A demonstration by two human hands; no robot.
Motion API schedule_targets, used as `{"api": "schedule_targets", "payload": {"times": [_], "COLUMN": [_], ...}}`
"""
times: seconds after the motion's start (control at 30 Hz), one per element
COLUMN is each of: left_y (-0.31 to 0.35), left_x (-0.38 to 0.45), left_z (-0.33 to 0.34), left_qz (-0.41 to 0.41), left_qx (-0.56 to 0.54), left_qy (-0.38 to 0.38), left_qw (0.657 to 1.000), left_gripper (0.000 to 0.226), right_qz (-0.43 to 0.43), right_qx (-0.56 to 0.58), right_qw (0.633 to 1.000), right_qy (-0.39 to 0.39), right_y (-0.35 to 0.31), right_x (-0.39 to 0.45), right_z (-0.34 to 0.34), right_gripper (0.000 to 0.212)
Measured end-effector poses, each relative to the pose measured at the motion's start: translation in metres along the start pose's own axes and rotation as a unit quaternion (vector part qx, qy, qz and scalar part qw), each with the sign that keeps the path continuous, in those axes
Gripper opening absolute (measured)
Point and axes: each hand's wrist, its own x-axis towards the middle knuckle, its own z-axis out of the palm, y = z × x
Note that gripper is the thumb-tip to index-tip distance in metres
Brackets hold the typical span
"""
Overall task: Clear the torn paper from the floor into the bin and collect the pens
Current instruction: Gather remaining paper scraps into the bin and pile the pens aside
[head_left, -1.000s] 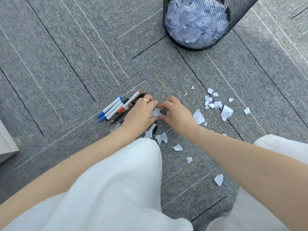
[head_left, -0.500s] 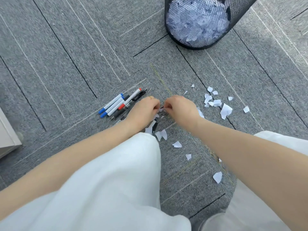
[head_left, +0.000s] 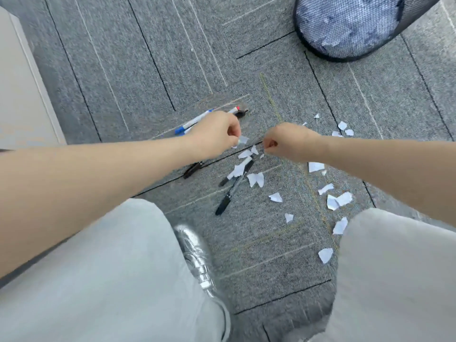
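Observation:
My left hand [head_left: 217, 135] is raised above the carpet, its fingers closed on white paper scraps [head_left: 243, 139] that stick out at the fingertips. My right hand [head_left: 287, 141] hovers beside it with the fingers curled shut; what it holds is hidden. Below them lie black pens [head_left: 234, 187] among torn paper pieces [head_left: 255, 179]. More white scraps [head_left: 339, 200] are scattered to the right. White markers with blue and red caps [head_left: 191, 124] lie partly hidden behind my left hand. The black mesh bin [head_left: 345, 23], full of torn paper, stands at the top right.
Grey carpet tiles [head_left: 148, 70] cover the floor. A pale cabinet or wall panel [head_left: 19, 90] stands at the left edge. My knees in light trousers fill the bottom, with a silver shoe [head_left: 195, 253] between them.
Both hands have lifted off the floor and moved slightly apart, the left one taking paper scraps up. The black pens they covered now show. The view has shifted right and lower.

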Motion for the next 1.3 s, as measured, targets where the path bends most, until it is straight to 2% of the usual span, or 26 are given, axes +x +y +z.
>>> {"api": "schedule_targets", "payload": {"times": [0.17, 0.3, 0.43, 0.57, 0.67, 0.77, 0.87, 1.03, 1.2, 1.3], "left_y": [-0.022, -0.024, -0.020, -0.014, -0.004, 0.004, 0.010, 0.009, 0.008, 0.019], "left_x": [-0.026, -0.027, -0.035, -0.041, -0.038, -0.035, -0.032, -0.028, -0.031, -0.039], "left_z": [0.039, 0.059, 0.086, 0.113, 0.122, 0.122, 0.118, 0.114, 0.106, 0.112], "left_qz": [-0.060, -0.093, -0.137, -0.147, -0.147, -0.131, -0.127, -0.144, -0.161, -0.160], "left_qx": [-0.040, -0.099, -0.198, -0.173, -0.183, -0.142, -0.104, -0.070, -0.128, -0.175], "left_qy": [0.004, 0.080, 0.147, 0.158, 0.189, 0.213, 0.229, 0.235, 0.255, 0.206], "left_qw": [0.997, 0.987, 0.959, 0.961, 0.953, 0.958, 0.960, 0.959, 0.945, 0.950], "left_gripper": [0.010, 0.008, 0.012, 0.013, 0.011, 0.009, 0.011, 0.015, 0.013, 0.009], "right_qz": [-0.073, -0.115, -0.163, -0.203, -0.224, -0.247, -0.229, -0.121, -0.058, -0.031], "right_qx": [-0.055, -0.028, -0.058, -0.120, -0.128, -0.137, -0.142, -0.076, -0.001, 0.077], "right_qw": [0.996, 0.993, 0.985, 0.972, 0.965, 0.954, 0.953, 0.971, 0.979, 0.971], "right_qy": [-0.011, -0.019, -0.010, 0.008, 0.044, 0.096, 0.139, 0.190, 0.197, 0.225], "right_y": [-0.033, -0.017, -0.005, -0.003, 0.003, 0.006, 0.004, 0.006, 0.019, 0.026], "right_x": [0.024, 0.024, 0.031, 0.036, 0.032, 0.029, 0.029, 0.023, 0.009, -0.003], "right_z": [-0.027, -0.010, 0.008, 0.008, 0.010, 0.019, 0.027, 0.036, 0.040, 0.043], "right_gripper": [0.015, 0.012, 0.032, 0.040, 0.035, 0.023, 0.017, 0.017, 0.016, 0.014]}}
